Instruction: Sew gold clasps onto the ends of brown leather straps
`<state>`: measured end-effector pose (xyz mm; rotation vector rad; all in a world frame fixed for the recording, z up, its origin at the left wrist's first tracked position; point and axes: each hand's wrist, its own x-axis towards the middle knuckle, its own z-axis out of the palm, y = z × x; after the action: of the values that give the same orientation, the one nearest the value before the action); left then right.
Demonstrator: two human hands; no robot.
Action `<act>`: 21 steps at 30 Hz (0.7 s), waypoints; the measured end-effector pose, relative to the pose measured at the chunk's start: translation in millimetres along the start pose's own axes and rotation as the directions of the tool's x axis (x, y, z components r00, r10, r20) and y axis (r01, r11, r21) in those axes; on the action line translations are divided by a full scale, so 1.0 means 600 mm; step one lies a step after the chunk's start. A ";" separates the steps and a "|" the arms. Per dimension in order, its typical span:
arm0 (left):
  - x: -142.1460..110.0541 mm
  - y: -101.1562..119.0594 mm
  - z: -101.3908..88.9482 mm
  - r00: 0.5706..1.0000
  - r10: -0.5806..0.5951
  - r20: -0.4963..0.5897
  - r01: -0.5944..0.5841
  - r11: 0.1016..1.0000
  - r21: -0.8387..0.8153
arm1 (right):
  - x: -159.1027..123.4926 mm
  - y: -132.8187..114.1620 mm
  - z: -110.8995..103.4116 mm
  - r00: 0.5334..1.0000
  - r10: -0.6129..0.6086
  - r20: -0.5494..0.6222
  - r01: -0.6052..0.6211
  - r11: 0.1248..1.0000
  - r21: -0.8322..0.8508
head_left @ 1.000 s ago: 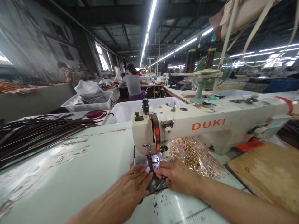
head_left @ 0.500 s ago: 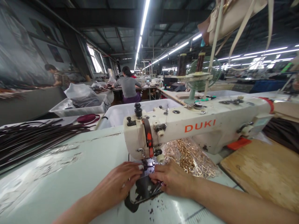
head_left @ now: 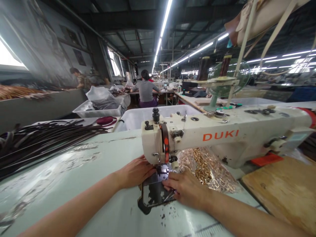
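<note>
My left hand (head_left: 135,171) reaches in from the left, and its closed fingertips sit at the presser foot under the head of the cream DUKI sewing machine (head_left: 222,135). From the right, my right hand (head_left: 188,190) comes to the same spot, fingers pinched on a dark strap (head_left: 142,206) that runs under the foot and loops off the front of the shiny needle plate (head_left: 155,195). A thin metal tool pokes out from under my right palm. The fingertips of both hands are partly hidden by the machine head.
A clear bag of gold chains (head_left: 209,169) lies behind my right hand. A pile of long dark straps (head_left: 37,138) covers the table's left. There is a wooden board (head_left: 283,186) at right and white bins (head_left: 138,117) behind. A person in grey (head_left: 146,90) sits further back.
My left hand slid away from me, from lying flat on the plate to the presser foot. The strap's loop now hangs lower off the plate's front. The camera shifted.
</note>
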<state>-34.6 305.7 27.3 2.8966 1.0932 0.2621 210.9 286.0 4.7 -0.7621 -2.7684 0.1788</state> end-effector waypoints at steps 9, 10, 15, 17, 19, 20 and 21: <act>-0.011 0.043 -0.012 0.996 -0.089 -0.033 0.092 0.991 0.095 | 0.003 0.001 0.000 1.000 -0.006 -0.001 0.006 1.000 -0.011; -0.017 0.052 -0.009 0.994 -0.103 -0.042 0.108 0.987 0.120 | 0.003 0.001 0.000 1.000 -0.006 0.001 0.006 1.000 -0.011; -0.050 0.086 0.014 0.981 -0.188 -0.045 0.192 0.914 0.356 | 0.002 0.002 0.000 1.000 -0.006 0.010 0.006 1.000 -0.018; -0.056 0.090 0.018 0.975 -0.222 0.002 0.204 0.896 0.394 | 0.002 0.002 0.002 1.000 -0.004 -0.004 0.004 1.000 -0.021; -0.058 0.088 0.017 0.968 -0.248 0.028 0.217 0.892 0.397 | 0.002 0.001 0.004 1.000 -0.004 -0.018 0.004 1.000 -0.020; -0.057 0.086 0.015 0.967 -0.254 0.031 0.222 0.894 0.390 | 0.002 0.001 0.004 1.000 -0.005 -0.021 0.005 1.000 -0.020; -0.055 0.083 0.013 0.967 -0.252 0.034 0.220 0.898 0.380 | 0.002 0.001 0.004 1.000 -0.007 -0.021 0.007 1.000 -0.019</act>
<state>-25.4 246.7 19.6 3.0026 1.6222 -0.0874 209.7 287.0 2.3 -0.7542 -2.7561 0.1431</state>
